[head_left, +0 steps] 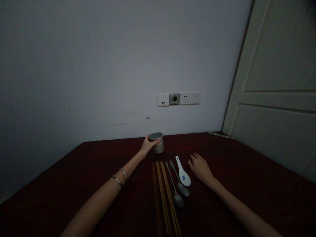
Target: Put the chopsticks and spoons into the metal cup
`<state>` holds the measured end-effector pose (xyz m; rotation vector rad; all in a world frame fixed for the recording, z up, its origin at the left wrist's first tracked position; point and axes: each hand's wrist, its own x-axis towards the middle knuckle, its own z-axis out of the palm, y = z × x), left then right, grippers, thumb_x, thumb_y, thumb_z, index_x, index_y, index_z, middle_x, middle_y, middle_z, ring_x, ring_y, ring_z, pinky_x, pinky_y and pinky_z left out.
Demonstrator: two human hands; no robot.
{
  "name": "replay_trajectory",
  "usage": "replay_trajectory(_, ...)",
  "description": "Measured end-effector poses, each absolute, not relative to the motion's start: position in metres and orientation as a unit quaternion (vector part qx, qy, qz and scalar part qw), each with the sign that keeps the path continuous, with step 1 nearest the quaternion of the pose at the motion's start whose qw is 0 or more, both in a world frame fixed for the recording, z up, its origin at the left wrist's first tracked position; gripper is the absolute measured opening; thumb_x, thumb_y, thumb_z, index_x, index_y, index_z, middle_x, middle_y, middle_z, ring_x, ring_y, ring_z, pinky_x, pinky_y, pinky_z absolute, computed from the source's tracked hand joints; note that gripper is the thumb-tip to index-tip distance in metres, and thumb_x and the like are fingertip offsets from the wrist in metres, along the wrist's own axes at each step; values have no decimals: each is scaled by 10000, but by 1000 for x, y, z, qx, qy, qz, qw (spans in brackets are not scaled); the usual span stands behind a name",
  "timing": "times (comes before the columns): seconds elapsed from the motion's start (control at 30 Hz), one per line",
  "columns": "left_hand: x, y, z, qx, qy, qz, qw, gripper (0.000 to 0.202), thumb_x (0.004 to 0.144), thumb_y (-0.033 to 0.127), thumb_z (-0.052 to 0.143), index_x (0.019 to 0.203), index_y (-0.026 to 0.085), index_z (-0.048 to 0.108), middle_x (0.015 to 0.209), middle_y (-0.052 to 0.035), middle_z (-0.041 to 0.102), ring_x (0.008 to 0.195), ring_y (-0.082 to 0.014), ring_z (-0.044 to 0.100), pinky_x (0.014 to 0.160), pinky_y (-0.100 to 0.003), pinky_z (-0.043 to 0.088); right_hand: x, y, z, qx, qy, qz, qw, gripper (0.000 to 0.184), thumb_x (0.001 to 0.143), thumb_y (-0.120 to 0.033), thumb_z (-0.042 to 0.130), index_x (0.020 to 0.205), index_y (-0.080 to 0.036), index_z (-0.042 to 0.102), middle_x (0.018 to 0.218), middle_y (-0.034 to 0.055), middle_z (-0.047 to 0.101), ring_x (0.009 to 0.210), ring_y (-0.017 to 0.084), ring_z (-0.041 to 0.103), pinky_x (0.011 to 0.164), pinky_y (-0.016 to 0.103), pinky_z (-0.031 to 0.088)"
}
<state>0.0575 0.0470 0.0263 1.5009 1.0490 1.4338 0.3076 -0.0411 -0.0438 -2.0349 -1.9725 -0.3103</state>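
Observation:
My left hand (148, 145) is wrapped round a grey metal utensil holder (158, 148), which is upright near the back of the table. My right hand (198, 166) rests palm down on the table with its fingers loosely spread, holding nothing. Just left of it lies a white spoon (183, 172) with a blue mark in its bowl. Two metal spoons lie alongside, one metal spoon (178, 200) nearer me and another metal spoon (183, 190) partly under the white one. Several chopsticks (164, 192) lie lengthwise to the left of the spoons, some reddish and some yellowish.
The dark red table (118, 210) meets a pale wall (98, 65) at the back. Sockets (189, 98) are set in the wall above it. A white panelled door (278, 98) stands on the right. A thin flat strip (221, 135) lies at the back right edge.

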Motion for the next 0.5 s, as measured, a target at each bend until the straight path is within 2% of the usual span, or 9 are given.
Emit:
replay_trajectory(0.17, 75, 44, 17, 604, 378, 559, 424, 519, 549, 298, 749, 999, 138, 546, 1031, -120, 610, 918, -199, 570, 825, -320, 418, 307, -43, -42, -708, -682, -104, 149, 423, 850, -277, 309, 1146, -76, 536, 1238, 190, 479, 1174, 273, 400, 923, 376, 321)
replay_trajectory(0.5, 78, 36, 14, 613, 384, 553, 413, 573, 503, 282, 774, 1013, 142, 552, 1027, -110, 613, 940, -207, 565, 869, -348, 392, 305, -44, -39, -716, -676, -87, 150, 402, 853, -278, 316, 1134, -89, 534, 1252, 188, 462, 1180, 272, 388, 927, 388, 309)
